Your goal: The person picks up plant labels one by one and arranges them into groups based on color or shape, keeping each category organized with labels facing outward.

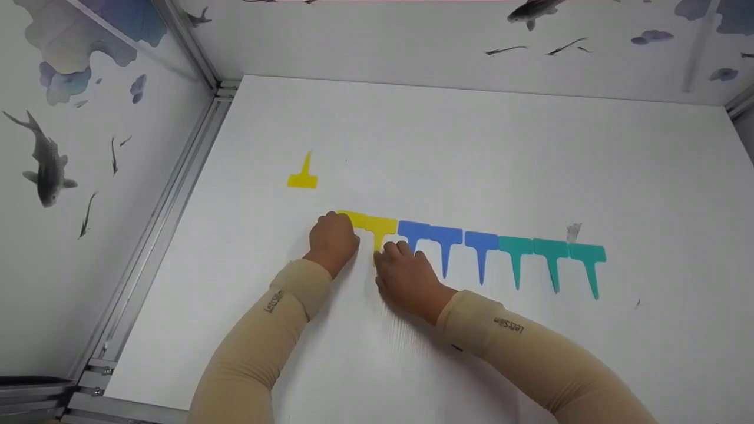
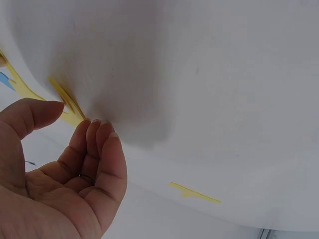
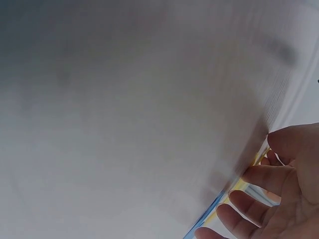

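T-shaped plastic plant labels lie in a row on the white table, heads side by side and stems toward the person. At the left end is a yellow label (image 1: pixel 356 219); my left hand (image 1: pixel 334 240) pinches its stem between thumb and fingertips, seen in the left wrist view as a yellow strip (image 2: pixel 61 91). Beside it lies a second yellow label (image 1: pixel 383 225). My right hand (image 1: pixel 411 277) rests loosely at that stem, fingertips touching down, partly covering a blue label (image 1: pixel 414 228). Further right come two more blue labels (image 1: pixel 446 236) and three green labels (image 1: pixel 551 249).
One separate yellow label (image 1: pixel 303 181) lies farther back on the left, its stem pointing away. A small greyish mark (image 1: pixel 574 231) shows behind the green labels. Walls with fish pictures (image 1: pixel 50 168) and metal frame rails (image 1: pixel 159 218) border the table (image 1: pixel 447 159).
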Available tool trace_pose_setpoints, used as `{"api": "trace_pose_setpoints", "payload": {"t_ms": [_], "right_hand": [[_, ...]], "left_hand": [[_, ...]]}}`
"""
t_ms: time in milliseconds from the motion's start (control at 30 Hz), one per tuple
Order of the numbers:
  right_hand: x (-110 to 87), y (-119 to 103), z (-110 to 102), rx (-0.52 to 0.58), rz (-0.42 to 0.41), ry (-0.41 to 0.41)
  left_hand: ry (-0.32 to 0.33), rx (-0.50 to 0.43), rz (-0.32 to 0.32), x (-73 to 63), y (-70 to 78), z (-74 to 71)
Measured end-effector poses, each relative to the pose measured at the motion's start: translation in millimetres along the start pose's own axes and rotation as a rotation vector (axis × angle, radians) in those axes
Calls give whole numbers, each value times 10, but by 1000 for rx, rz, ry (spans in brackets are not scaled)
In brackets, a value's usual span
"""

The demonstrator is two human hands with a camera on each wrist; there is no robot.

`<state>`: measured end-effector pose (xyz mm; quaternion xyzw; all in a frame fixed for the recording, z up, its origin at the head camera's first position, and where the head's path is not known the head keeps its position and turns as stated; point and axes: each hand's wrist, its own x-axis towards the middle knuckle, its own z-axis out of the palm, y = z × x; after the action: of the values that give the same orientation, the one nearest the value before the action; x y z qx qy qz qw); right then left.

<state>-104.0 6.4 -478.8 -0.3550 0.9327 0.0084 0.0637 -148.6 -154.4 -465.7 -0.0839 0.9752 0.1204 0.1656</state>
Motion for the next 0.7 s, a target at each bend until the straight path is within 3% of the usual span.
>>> {"api": "trace_pose_setpoints", "payload": {"t_ms": [700], "right_hand": [[15, -12, 9, -12, 5, -24]], "left_hand": [[8, 19, -8, -17, -36, 14]]}}
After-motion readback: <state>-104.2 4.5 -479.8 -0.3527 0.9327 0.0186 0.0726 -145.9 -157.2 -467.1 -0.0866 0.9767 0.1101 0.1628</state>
